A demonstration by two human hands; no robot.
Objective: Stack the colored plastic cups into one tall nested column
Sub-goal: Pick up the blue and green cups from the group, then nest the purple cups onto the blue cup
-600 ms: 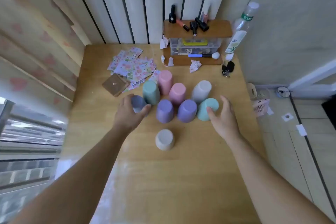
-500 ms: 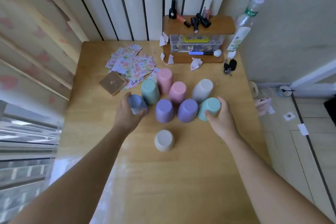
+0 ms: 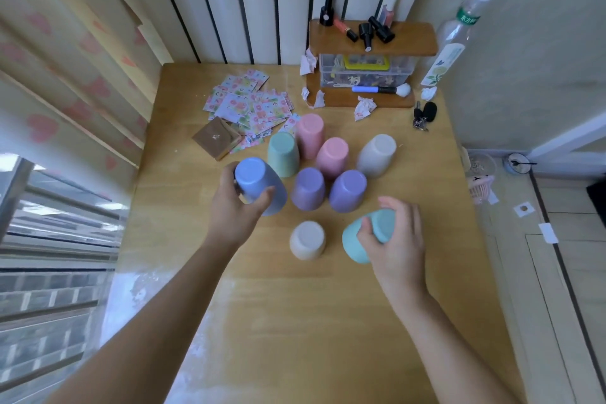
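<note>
Both cups had left their places in the cluster since half a second before: your left hand [image 3: 234,207] had lifted the blue cup [image 3: 259,184] off the worktop [image 3: 295,321] and tilted it, base toward the camera, and your right hand [image 3: 393,236] had drawn the teal cup [image 3: 364,236] out of the front row toward you, tipped onto a slant with its rim pointing left and down. Your left hand was clamped round the blue cup, thumb on the near side and fingers behind. Your right hand was closed over the teal cup's base end, fingers wrapped across it.

Seven cups stood upside down and unstacked on the worktop. At the back were a green cup [image 3: 282,154], a tall pink cup [image 3: 310,138], a shorter pink cup [image 3: 332,156] and a pale grey cup [image 3: 376,154]. In front of them stood two purple cups, the left one [image 3: 308,188] and the right one [image 3: 347,190] just beside each other. A cream cup [image 3: 307,239] stood alone nearer to you, between your two hands and just left of the teal cup's rim.

Behind the cups lay a spread of patterned cards [image 3: 249,105] and a small brown box [image 3: 216,138]. A wooden shelf [image 3: 373,43] stood at the far edge.
</note>
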